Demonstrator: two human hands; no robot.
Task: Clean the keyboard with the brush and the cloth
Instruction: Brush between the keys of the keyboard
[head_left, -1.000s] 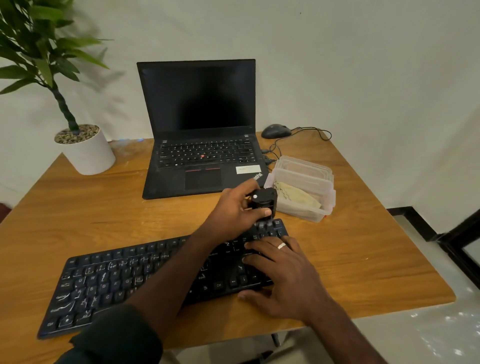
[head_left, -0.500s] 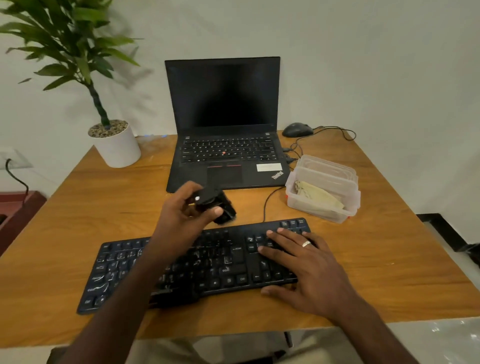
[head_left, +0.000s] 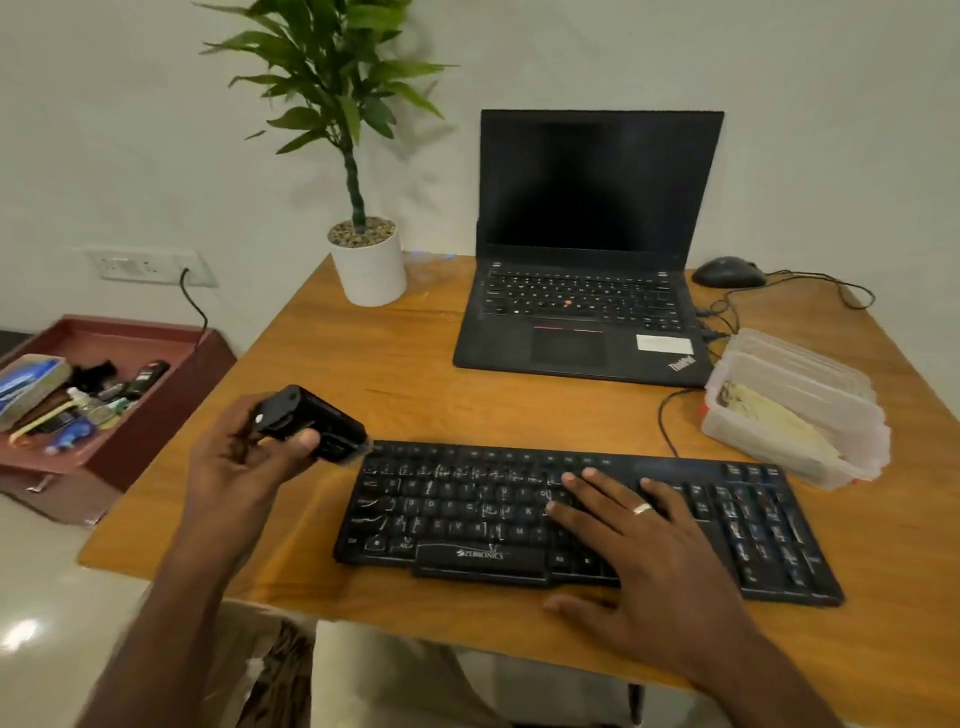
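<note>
The right hand (head_left: 652, 564) lies flat on the keyboard (head_left: 582, 519), fingers straight and spread over the middle keys, pinning the board down and gripping nothing. The keyboard sits under that hand and runs out past it on both sides, near the front edge of the table (head_left: 415, 374); white streaks mark the keys on its left part.

Just off the keyboard's far left corner, the left hand (head_left: 244, 457) has its fingers and thumb curled round a small black brush (head_left: 311, 423). The brush is tilted, and its working end sits right at the corner keys; whether the bristles touch them I cannot tell.

This looks like the brushing step, with the brush at the left end of the board. The next move calls for bringing the bristles onto the streaked keys beside the left hand and sweeping along the rows, while the right hand holds the board from sliding and shifts clear as the brush nears it.

Beyond the right hand, just past the keyboard's right end, stands a clear plastic box (head_left: 795, 410) with what may be the cloth (head_left: 769, 415) folded inside; it looks untouched, so wiping likely comes later. Farther off, beyond both hands, are an open laptop (head_left: 587, 249), a mouse (head_left: 727, 273) and a potted plant (head_left: 363, 208).
</note>
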